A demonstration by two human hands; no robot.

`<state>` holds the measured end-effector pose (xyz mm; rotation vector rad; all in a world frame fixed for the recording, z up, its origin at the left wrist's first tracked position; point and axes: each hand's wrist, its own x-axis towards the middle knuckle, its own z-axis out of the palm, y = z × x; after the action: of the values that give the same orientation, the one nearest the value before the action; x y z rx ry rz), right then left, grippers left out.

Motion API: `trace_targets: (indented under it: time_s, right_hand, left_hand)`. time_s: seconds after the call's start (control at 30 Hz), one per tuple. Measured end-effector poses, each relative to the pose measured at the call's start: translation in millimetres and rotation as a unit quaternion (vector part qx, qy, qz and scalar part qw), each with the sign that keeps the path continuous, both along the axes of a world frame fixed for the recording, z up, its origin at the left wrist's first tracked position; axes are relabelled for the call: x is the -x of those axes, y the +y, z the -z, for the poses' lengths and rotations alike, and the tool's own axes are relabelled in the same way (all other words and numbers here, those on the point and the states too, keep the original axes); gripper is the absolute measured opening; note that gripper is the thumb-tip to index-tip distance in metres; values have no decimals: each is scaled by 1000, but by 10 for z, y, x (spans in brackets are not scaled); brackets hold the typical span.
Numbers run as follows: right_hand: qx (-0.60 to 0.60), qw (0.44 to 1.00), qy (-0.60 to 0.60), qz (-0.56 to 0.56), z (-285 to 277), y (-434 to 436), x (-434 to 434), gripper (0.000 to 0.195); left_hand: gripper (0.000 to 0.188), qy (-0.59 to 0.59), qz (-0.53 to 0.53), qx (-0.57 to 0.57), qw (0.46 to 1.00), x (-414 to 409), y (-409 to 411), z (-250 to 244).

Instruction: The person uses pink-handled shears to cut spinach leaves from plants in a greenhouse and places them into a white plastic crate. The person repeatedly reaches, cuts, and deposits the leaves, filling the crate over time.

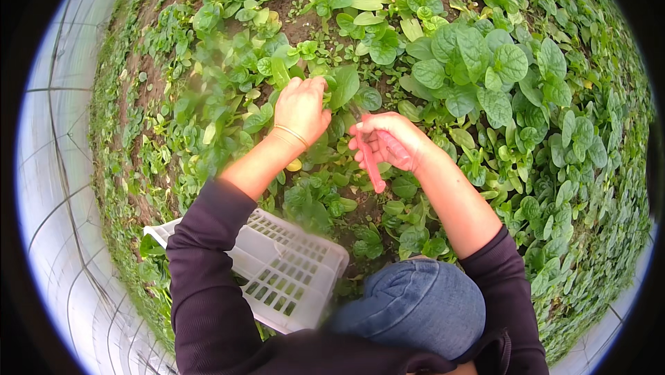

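Note:
My left hand [303, 110], with a thin gold-coloured bangle [292, 136] at its wrist, has its fingers closed on a leafy green shoot [344, 86]. The fingertips are partly hidden among the leaves. Just to the right, my right hand [387, 141] holds a cutting tool with red handles [370, 162], probably scissors or pruning snips. Its handles are spread apart, and its dark metal end points up and left into the leaves beside the shoot. The blade tips are hidden. Low leafy plants [311, 193] surround both hands.
A white slatted plastic crate [291, 266] stands tilted below my left forearm, with green leaves at its left end. My denim-covered knee [421, 302] is at the bottom. A taller leafy clump [478, 68] grows at upper right. Pale greenhouse film [57, 130] on a frame borders the left.

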<state>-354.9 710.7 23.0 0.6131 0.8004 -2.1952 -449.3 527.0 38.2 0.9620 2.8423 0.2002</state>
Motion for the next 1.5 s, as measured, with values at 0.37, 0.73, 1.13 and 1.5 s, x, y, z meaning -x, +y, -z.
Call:
trace_targets:
  time_s: [0.37,0.73,1.13,1.5]
  right_hand:
    - [-110,985,50,-121,-23,43,89,26]
    - [-134,986,101,-7,-54,146,-166,44]
    - [-202,953,112,-197,184,-168,-31,21]
    - [-224,959,133,-110,-10,90,-559,44]
  left_hand:
    - [34,15,32,-75,997,-154,-67,-12]
    - [66,-303,-226,-392,839,242,-646,43]
    - [49,-27,112,26,993,12,-478,-16]
    - [49,-12,75,-8,997,-36,-523,-115]
